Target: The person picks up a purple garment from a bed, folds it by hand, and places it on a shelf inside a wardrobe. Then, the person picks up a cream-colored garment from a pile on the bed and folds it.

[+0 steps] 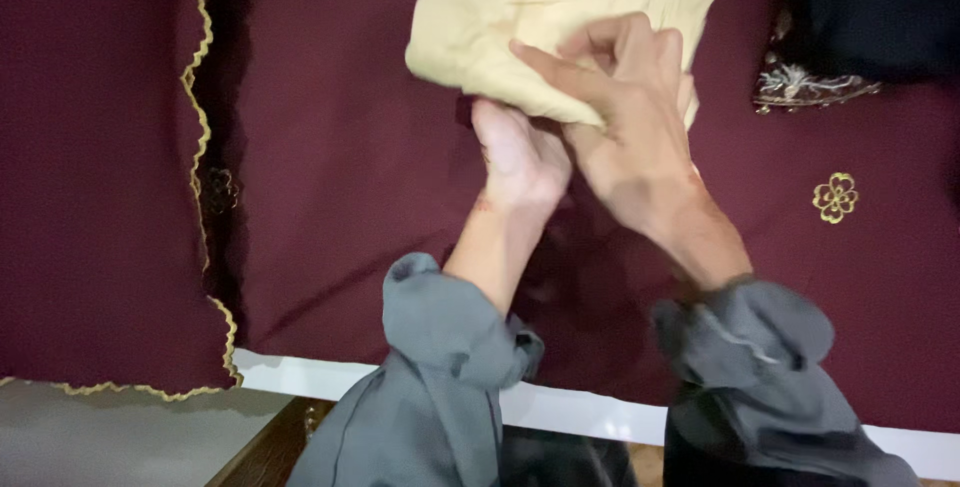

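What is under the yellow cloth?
The left hand sits beneath the yellow cloth; the right hand presses on top. Maroon bedspread lies below. The left fingers are covered.

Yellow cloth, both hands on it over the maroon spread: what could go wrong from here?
1. The yellow cloth is bunched, gripped only at its lower edge by the left hand and right hand; loose folds might slip out.
2. It hangs above the maroon bedspread with gold scalloped trim and could snag on embroidery.
3. The dark bundle lies close and might get dragged.
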